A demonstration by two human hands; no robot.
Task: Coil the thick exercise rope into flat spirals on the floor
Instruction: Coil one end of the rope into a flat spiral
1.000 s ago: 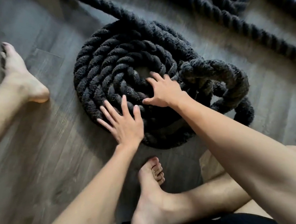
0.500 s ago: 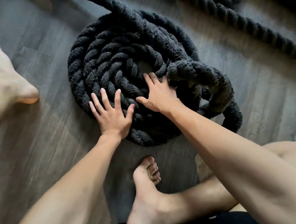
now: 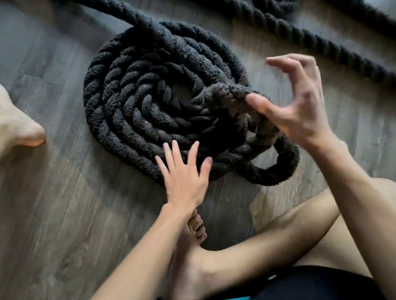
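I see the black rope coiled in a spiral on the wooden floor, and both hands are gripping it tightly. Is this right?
Not quite. The head view shows neither hand gripping: the right hand is lifted above the rope with fingers spread, and the left hand lies open and flat at the coil's near edge. The rope is coiled on the wooden floor.

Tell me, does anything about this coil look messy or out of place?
Yes. On the coil's near right side, a stray loop bulges out past the spiral, and a raised hump of rope rides over the inner turns instead of lying flat. The left side is neatly wound.
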